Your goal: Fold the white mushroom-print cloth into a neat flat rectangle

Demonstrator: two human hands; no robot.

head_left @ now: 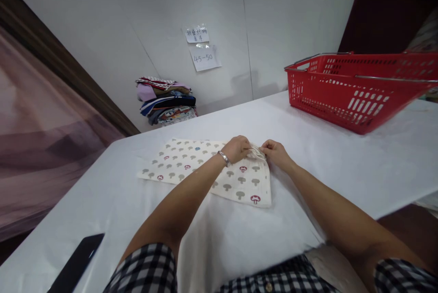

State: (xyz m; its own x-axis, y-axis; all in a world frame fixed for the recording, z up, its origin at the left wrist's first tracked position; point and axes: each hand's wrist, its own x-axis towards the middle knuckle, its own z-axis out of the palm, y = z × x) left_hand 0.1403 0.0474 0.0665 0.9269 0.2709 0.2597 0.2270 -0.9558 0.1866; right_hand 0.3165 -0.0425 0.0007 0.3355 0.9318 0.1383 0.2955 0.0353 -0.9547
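A cream cloth printed with grey, red and blue mushrooms lies spread on the white-covered table. Its right end is gathered in layered folds at the far corner. My left hand, with a silver bracelet at the wrist, pinches these folds from the left. Just to the right, my right hand has thumb and fingers closed on the far right corner of the same cloth. Both fingertips are close together, and the near right corner of the cloth lies flat on the table.
A red plastic basket with metal handles stands at the back right. Folded clothes are stacked by the wall at the back left. A dark flat object, perhaps a phone, lies front left. Paper signs hang on the wall.
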